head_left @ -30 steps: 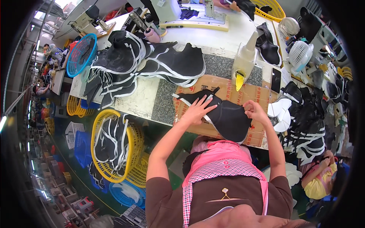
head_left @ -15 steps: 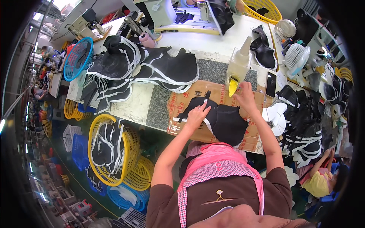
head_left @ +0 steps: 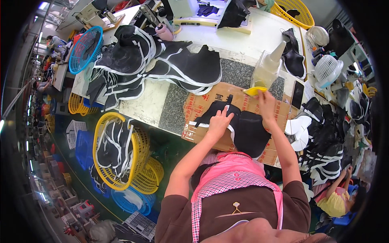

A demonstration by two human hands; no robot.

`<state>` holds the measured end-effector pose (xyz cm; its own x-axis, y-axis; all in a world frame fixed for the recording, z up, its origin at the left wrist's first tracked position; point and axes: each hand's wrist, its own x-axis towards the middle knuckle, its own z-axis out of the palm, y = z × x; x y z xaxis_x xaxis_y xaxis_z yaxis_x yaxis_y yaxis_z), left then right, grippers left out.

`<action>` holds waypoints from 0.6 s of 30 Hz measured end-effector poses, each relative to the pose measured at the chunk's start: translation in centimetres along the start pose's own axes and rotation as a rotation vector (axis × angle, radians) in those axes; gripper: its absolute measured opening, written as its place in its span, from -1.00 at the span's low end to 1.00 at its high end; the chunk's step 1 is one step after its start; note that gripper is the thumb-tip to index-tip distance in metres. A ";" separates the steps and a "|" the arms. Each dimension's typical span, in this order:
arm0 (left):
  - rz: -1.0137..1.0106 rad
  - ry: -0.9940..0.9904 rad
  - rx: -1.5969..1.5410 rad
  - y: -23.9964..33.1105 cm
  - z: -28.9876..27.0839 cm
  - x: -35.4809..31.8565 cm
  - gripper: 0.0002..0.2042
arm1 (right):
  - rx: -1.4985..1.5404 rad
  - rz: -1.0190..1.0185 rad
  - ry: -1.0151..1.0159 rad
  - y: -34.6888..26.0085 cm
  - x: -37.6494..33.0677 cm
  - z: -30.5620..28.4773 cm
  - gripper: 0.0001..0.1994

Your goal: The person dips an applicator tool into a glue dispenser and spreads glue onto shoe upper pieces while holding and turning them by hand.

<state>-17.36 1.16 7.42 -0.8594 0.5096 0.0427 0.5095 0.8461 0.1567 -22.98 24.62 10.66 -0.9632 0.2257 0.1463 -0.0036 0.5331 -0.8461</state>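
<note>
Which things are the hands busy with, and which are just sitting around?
Busy with:
- left hand pressing the black fabric piece
- right hand at the yellow bottle cap
- cardboard sheet underneath

Just sitting around:
- pile of black pieces
- yellow basket
- blue basket
- small fans

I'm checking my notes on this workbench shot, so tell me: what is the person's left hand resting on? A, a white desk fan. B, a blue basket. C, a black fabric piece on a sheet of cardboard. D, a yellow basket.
C: the left hand lies flat on the black fabric piece, which is spread over the cardboard sheet, while the right hand is up by a yellow tool.
</note>
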 end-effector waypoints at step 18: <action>-0.103 -0.027 -0.214 -0.1 -1.6 -0.9 -0.50 | 0.010 -0.222 -0.003 -0.4 1.2 0.7 -0.85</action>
<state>-16.76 0.36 8.95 -0.9034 0.4287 -0.0101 0.3959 0.8429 0.3645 -24.34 24.10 10.77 -0.9392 0.1009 0.3283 -0.2187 0.5613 -0.7982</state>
